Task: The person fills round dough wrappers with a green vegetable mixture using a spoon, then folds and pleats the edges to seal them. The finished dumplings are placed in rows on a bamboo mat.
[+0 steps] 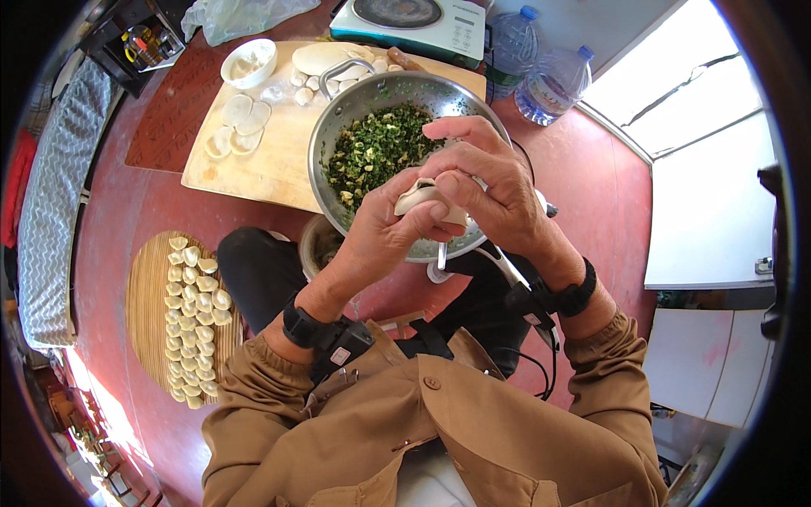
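Note:
My left hand (396, 218) holds a partly folded dumpling (419, 198) over the near side of a metal pan (315, 149). My right hand (491, 184) touches the same dumpling, thumb and fingers at its edge. Chopped green filling with yellowish bits (374, 149) lies in the pan. Below my hands the handle of a metal utensil (441, 255) shows; its other end is hidden. Round dough wrappers (237, 127) lie on the wooden board (279, 184), left of the pan. Behind the pan are a dough slab (326, 58) and several small dough pieces (304, 96).
A round slatted tray (146, 304) with rows of dumplings (189, 317) stands at the left. A white bowl of flour (249, 63) and a rolling pin (405, 59) are on the board. An electric cooktop (408, 32) and large plastic bottles (551, 85) stand behind.

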A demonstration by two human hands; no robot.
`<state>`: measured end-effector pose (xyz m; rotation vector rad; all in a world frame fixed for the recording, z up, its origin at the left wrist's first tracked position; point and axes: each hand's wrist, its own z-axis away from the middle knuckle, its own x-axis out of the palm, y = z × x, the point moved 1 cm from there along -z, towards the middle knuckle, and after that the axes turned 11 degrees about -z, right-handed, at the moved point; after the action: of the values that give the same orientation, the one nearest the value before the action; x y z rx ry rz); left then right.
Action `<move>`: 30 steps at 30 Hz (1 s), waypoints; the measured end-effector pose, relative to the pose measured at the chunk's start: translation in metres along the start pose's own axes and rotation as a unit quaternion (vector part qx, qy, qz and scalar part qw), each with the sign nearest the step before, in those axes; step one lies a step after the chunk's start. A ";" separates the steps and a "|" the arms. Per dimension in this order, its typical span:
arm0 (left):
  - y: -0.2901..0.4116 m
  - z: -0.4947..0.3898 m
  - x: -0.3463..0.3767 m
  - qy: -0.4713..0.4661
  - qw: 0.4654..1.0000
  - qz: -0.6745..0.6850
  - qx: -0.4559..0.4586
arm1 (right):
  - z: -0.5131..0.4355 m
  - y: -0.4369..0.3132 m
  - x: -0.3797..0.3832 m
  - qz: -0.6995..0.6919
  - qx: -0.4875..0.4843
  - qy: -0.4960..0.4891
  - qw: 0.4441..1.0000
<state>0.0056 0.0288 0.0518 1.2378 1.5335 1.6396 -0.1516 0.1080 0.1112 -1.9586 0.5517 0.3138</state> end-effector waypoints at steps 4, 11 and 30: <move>0.000 0.000 0.001 0.004 1.000 -0.016 0.003 | 0.002 0.003 -0.002 -0.008 0.003 0.018 1.000; -0.002 0.000 0.004 0.022 1.000 -0.003 0.006 | 0.004 0.003 0.000 0.007 -0.022 0.001 1.000; -0.007 0.001 0.000 0.003 1.000 0.026 0.007 | -0.002 -0.001 0.001 0.032 -0.015 -0.031 0.999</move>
<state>0.0048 0.0308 0.0452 1.2921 1.5316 1.6698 -0.1507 0.1059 0.1124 -1.9565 0.5721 0.4234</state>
